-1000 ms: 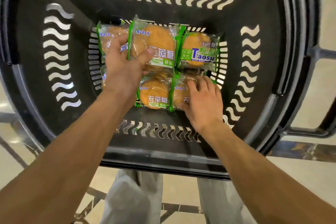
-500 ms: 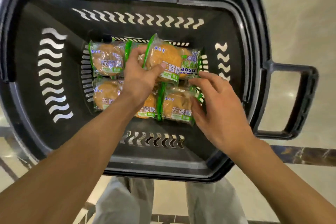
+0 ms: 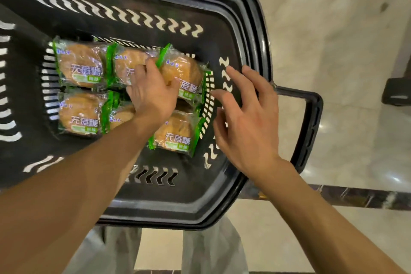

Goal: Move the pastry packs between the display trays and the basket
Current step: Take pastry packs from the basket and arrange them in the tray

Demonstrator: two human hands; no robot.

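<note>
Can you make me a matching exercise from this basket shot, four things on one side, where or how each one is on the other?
Things:
1. left hand
2. right hand
3. basket handle
4. top left pack

Places or states:
A. sticks out over the floor at the right
B. lies untouched in the basket's far left corner
C. grips a pack in the far row
D. open, fingers spread, holding nothing

Pairs: 1-C, 2-D, 3-A, 4-B

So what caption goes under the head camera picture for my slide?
Left hand grips a pastry pack in the black basket; right hand hovers open.
</note>
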